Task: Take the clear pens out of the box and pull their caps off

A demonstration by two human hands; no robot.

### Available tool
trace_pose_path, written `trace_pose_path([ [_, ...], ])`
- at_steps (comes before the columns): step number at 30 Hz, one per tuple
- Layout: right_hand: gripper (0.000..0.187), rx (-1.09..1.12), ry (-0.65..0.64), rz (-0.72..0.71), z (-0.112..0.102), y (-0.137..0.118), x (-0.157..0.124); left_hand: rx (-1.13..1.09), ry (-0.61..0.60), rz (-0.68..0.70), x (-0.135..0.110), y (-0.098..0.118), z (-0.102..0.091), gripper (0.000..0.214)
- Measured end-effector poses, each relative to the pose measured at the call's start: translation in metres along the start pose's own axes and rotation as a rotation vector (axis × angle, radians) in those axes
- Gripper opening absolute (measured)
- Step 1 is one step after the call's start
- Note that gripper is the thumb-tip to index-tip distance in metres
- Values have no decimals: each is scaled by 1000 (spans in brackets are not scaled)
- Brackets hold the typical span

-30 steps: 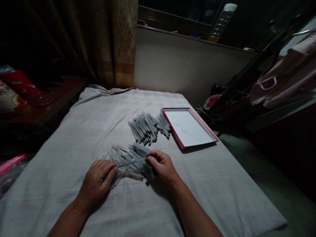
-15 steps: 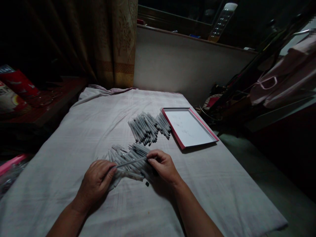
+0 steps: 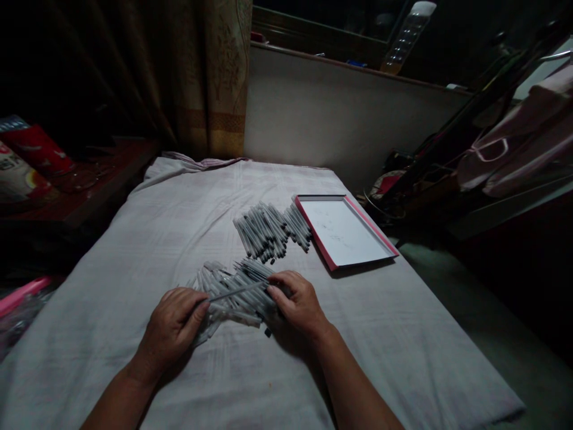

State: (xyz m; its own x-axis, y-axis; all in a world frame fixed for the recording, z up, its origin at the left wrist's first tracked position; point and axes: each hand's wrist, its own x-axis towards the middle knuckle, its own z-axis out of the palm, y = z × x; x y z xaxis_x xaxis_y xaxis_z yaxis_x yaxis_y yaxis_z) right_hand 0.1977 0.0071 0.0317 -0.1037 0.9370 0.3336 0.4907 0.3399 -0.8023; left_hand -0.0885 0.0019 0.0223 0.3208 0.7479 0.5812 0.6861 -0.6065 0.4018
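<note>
My left hand and my right hand hold one thin grey pen between them, each pinching one end, just above a loose heap of pale pen barrels on the cloth. A second, tidier pile of pens with dark tips lies further back. Beside it on the right sits a shallow red-edged box lid with a white inside.
A pale cloth covers the table. A curtain and a white wall stand behind. A dark wooden shelf with red packets is at the left, a rack with pink cloth at the right.
Both hands keep the same pen and have barely shifted; the right hand has lowered slightly onto the heap. The camera has tilted a little.
</note>
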Motion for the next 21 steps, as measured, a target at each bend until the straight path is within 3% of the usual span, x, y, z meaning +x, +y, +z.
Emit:
trace_pose_path([
  [9,15,349,76,239,12,-3,-2,-11,-52,-36,-2,-2,1,23],
  [15,18,501,347,447,-8,8,6,157,73,-107,-2,-22,-16,24],
  [18,18,497,426,460,-9,13,5,225,141,-203,-2,-29,-24,24],
  [21,15,343,342,356,-2,12,0,215,157,-192,-3,-29,-22,23],
])
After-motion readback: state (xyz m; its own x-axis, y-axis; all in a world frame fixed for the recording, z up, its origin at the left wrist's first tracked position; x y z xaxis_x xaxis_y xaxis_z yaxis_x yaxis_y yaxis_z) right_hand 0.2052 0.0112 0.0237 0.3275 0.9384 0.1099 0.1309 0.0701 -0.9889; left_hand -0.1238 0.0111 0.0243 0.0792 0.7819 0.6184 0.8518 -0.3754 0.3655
